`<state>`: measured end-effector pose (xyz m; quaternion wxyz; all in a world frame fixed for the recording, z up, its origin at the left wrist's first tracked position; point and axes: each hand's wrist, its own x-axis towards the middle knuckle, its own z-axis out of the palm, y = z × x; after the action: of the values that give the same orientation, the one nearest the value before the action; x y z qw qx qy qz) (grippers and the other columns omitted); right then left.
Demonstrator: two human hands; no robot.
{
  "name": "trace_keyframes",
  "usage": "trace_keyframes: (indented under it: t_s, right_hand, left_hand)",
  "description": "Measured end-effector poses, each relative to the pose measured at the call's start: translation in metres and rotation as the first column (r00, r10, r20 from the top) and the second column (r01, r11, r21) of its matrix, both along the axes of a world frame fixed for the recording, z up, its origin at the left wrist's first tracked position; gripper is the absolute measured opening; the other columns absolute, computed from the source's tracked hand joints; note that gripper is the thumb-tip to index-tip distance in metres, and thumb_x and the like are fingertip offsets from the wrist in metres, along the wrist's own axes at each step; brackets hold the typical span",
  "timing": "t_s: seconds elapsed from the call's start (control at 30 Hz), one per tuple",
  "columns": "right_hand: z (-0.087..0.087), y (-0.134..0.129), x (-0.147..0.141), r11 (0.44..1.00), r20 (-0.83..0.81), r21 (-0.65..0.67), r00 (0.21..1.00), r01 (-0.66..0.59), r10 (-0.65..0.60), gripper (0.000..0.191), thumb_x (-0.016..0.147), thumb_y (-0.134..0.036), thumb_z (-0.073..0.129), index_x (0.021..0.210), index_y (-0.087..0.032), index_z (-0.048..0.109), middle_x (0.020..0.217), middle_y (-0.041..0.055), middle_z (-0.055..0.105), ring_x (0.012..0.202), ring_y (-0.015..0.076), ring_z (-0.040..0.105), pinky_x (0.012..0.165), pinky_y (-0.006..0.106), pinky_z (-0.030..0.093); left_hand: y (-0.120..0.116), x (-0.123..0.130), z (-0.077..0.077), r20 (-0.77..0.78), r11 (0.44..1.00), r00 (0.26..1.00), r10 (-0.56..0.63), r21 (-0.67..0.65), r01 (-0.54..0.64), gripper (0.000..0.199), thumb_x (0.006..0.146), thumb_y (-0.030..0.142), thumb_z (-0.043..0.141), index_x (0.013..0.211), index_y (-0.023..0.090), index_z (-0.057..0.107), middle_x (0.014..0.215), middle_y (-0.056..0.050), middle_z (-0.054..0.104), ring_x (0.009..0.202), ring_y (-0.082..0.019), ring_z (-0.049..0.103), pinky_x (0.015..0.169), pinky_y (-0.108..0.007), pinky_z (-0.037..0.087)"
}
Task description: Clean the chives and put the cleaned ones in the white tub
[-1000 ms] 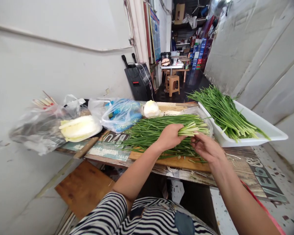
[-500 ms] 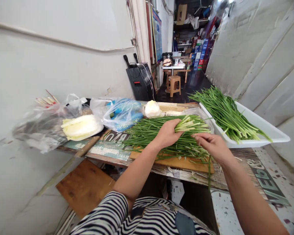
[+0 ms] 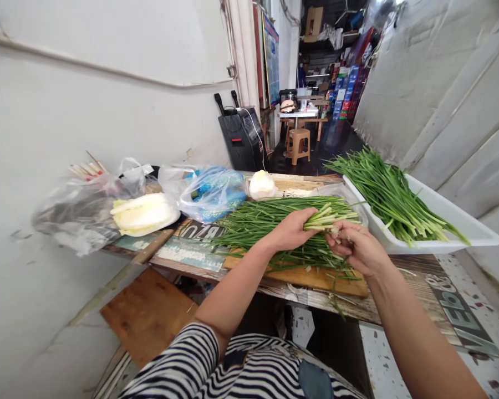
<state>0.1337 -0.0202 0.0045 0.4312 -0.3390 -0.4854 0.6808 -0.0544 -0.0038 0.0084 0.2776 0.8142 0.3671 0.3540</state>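
Long green stalks (image 3: pixel 253 221) lie in a wide pile on a wooden board (image 3: pixel 316 280) in front of me. My left hand (image 3: pixel 293 229) is wrapped round a bunch of them, with the pale ends (image 3: pixel 326 216) sticking out to the right. At those ends is my right hand (image 3: pixel 353 244), its fingers curled and pinched together; what lies between them is too small to make out. More green stalks (image 3: pixel 395 194) fill a white tray (image 3: pixel 461 224) at the right.
Left on the table stand a halved cabbage (image 3: pixel 145 213), a clear plastic bag (image 3: pixel 79 213) and a blue bag (image 3: pixel 216 191). A round white vegetable (image 3: pixel 261 185) sits behind the pile. A black speaker (image 3: pixel 243 138) and a stool (image 3: pixel 298 146) are farther back.
My right hand has come in closer to the pale ends and its fingers have curled. A stalk that hung below it is now lower, at the board's front edge. The view has shifted slightly.
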Motion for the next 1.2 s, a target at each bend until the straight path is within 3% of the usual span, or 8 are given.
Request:
trace_keyframes:
  t_s: [0.13,0.33,0.53,0.67,0.83,0.93,1.03,1.2]
  right_hand:
    - [0.002,0.005,0.0,0.996,-0.114,-0.008,0.989,0.094,-0.094,0.002,0.06,-0.019,0.06,0.061,-0.019,0.059,0.053,-0.0027,0.057,0.034,0.0023,0.023,0.039,0.022,0.018]
    - [-0.001,0.008,0.008,0.951,0.057,0.11,0.953,0.289,-0.297,0.023,0.065,-0.032,0.063,0.077,-0.015,0.072,0.064,0.005,0.065,0.037,0.0041,0.029,0.04,0.025,0.012]
    - [0.013,0.0,0.019,0.91,0.492,0.391,0.806,0.135,-0.331,0.028,0.07,-0.045,0.072,0.067,-0.018,0.072,0.051,0.0,0.056,0.045,0.0094,0.039,0.046,0.027,0.028]
    - [0.015,-0.001,0.018,0.868,0.528,0.492,0.769,0.07,-0.361,0.022,0.073,-0.039,0.066,0.066,-0.019,0.074,0.062,0.003,0.067,0.06,0.0162,0.056,0.054,0.028,0.04]
    - [-0.004,0.009,-0.002,0.779,0.346,0.486,0.732,0.396,-0.587,0.011,0.065,-0.025,0.063,0.055,-0.02,0.065,0.05,-0.0017,0.057,0.049,0.0113,0.046,0.046,0.025,0.034]
    - [-0.009,0.021,-0.011,0.783,0.035,0.213,0.797,0.584,-0.603,0.015,0.065,-0.027,0.062,0.055,-0.02,0.055,0.046,-0.0055,0.045,0.037,0.0057,0.03,0.038,0.023,0.023]
    - [-0.005,0.034,-0.011,0.867,-0.253,-0.022,0.836,0.498,-0.486,0.018,0.069,-0.031,0.061,0.06,-0.021,0.048,0.048,-0.0077,0.04,0.034,0.0033,0.02,0.034,0.022,0.02]
    - [0.002,0.047,-0.02,0.883,-0.384,-0.076,0.804,0.463,-0.454,0.026,0.073,-0.039,0.058,0.061,-0.022,0.042,0.049,-0.0073,0.038,0.033,0.0044,0.022,0.034,0.022,0.025]
  left_hand:
    - [0.002,-0.002,0.001,0.209,0.988,0.978,0.011,-0.151,0.021,0.017,0.087,0.029,0.059,0.095,0.014,0.058,0.082,-0.002,0.062,0.076,-0.014,0.059,0.075,-0.025,0.048]
    - [0.001,-0.003,0.003,0.23,0.983,0.972,0.047,-0.182,-0.005,0.016,0.084,0.028,0.062,0.089,0.014,0.057,0.077,0.0,0.059,0.066,-0.01,0.053,0.063,-0.021,0.044]
    - [0.005,-0.001,0.003,0.158,0.993,0.984,0.086,-0.098,-0.071,0.016,0.084,0.028,0.061,0.09,0.014,0.058,0.078,0.0,0.06,0.07,-0.012,0.054,0.068,-0.023,0.043]
    - [0.005,-0.001,0.003,0.126,0.994,0.987,0.096,-0.064,-0.088,0.017,0.084,0.028,0.061,0.09,0.013,0.059,0.08,-0.001,0.061,0.074,-0.013,0.054,0.07,-0.023,0.043]
    - [0.002,0.003,0.003,0.026,0.995,0.995,0.094,-0.031,-0.093,0.013,0.084,0.027,0.062,0.087,0.014,0.059,0.078,0.0,0.059,0.073,-0.013,0.052,0.069,-0.023,0.04]
    - [-0.001,0.004,0.003,0.016,0.991,0.991,0.133,-0.022,-0.133,0.015,0.085,0.028,0.062,0.089,0.014,0.059,0.08,-0.001,0.06,0.076,-0.014,0.053,0.071,-0.024,0.041]
    - [-0.003,0.004,0.005,0.061,0.987,0.987,0.151,-0.056,-0.148,0.029,0.082,0.038,0.067,0.095,0.014,0.06,0.086,-0.002,0.063,0.08,-0.015,0.056,0.075,-0.025,0.043]
    - [-0.004,0.01,0.001,-0.04,0.986,0.987,0.155,-0.059,-0.157,0.033,0.072,0.036,0.076,0.092,0.013,0.065,0.085,-0.001,0.065,0.077,-0.016,0.056,0.072,-0.025,0.042]
